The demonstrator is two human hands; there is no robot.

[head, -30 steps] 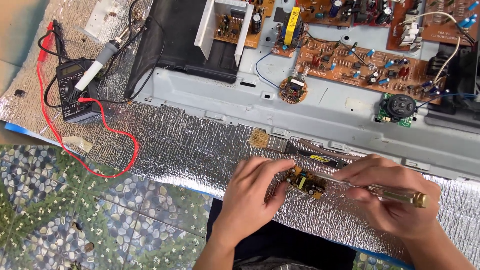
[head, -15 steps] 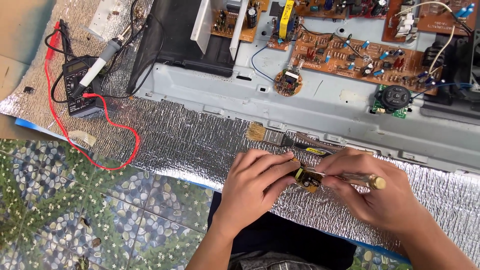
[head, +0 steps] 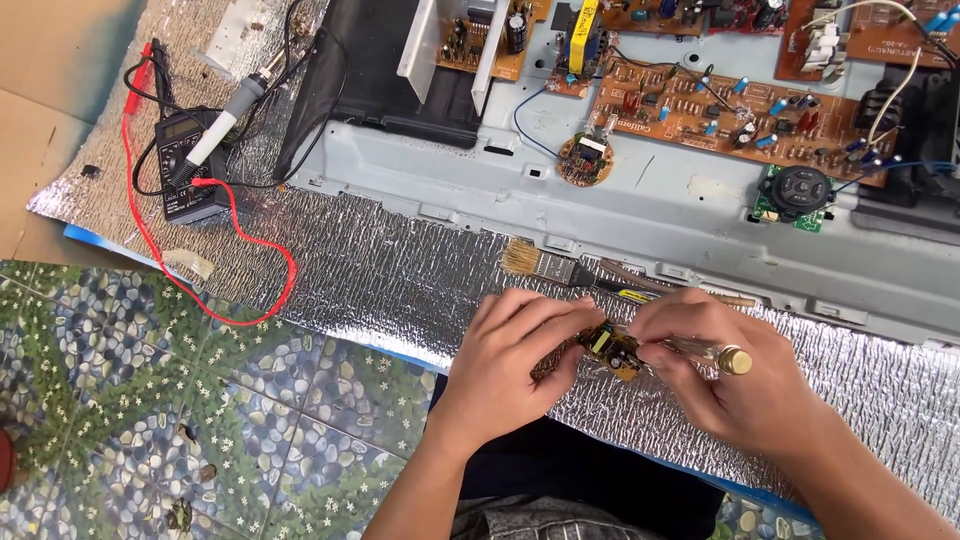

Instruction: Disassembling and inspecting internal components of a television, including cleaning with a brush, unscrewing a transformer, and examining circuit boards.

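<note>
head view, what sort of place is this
Likely an informal electronics repair spot on a tiled floor: an opened grey chassis with circuit boards, a multimeter, and a small board in both hands.

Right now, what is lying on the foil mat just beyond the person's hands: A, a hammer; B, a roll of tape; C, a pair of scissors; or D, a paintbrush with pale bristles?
D: a paintbrush with pale bristles lies flat on the foil mat, just past the left hand and right hand, which hold a small circuit board between them.
</note>
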